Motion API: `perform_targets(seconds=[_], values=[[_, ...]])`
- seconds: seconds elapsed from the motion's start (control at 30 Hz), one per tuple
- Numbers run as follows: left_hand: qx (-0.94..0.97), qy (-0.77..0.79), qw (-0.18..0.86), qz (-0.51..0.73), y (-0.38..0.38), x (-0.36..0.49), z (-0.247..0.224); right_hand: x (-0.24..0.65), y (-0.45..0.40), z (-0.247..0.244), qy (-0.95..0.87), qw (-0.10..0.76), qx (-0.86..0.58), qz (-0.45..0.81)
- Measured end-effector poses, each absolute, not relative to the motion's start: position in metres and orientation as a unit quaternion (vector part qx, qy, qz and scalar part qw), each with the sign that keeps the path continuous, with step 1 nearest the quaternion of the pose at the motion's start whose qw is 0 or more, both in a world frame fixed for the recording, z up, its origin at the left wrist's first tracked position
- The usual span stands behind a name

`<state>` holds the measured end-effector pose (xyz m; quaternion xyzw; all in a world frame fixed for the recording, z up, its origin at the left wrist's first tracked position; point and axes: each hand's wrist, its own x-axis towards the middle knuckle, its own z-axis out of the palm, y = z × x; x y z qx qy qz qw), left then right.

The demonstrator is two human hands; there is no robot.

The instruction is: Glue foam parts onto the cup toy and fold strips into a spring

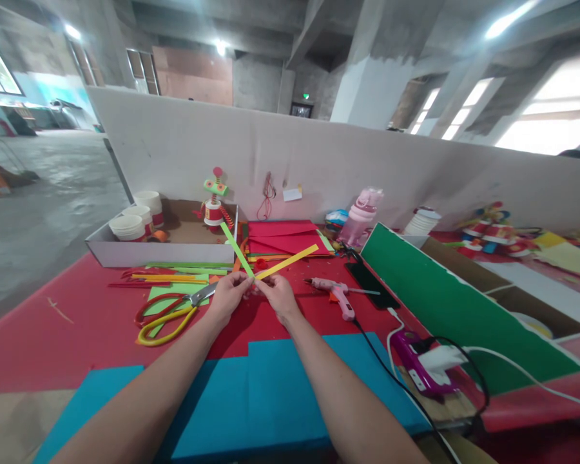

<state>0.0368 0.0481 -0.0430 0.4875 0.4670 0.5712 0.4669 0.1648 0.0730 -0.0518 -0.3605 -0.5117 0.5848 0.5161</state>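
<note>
Two paper strips meet between my hands in the middle of the view. My left hand (232, 293) pinches the joined end beside the green strip (236, 248), which slants up to the left. The fingers of my right hand (278, 296) are closed on the same end, where the yellow strip (290, 261) starts and slants up to the right. Scissors with red and yellow handles (174, 316) lie left of my left hand. A pink glue gun (336, 293) rests on the red table (270, 330), right of my right hand.
Blue sheets (290, 386) lie at the near edge. A tray (164, 254) holds paper cups and a robot figure (214, 206). Red paper (285, 237) lies behind my hands. Rightward are a phone (372, 283), a purple power strip (423, 370) with cables, and a green-sided box (444, 316).
</note>
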Motion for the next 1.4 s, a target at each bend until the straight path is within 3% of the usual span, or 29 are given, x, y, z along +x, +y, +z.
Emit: perform_targets(seconds=[1.4], values=[[0.477,0.448,0.496,0.57,0.048,0.0379,-0.0442,0.1651,0.0742,-0.0574,-0.443,0.526,-0.373,0.622]])
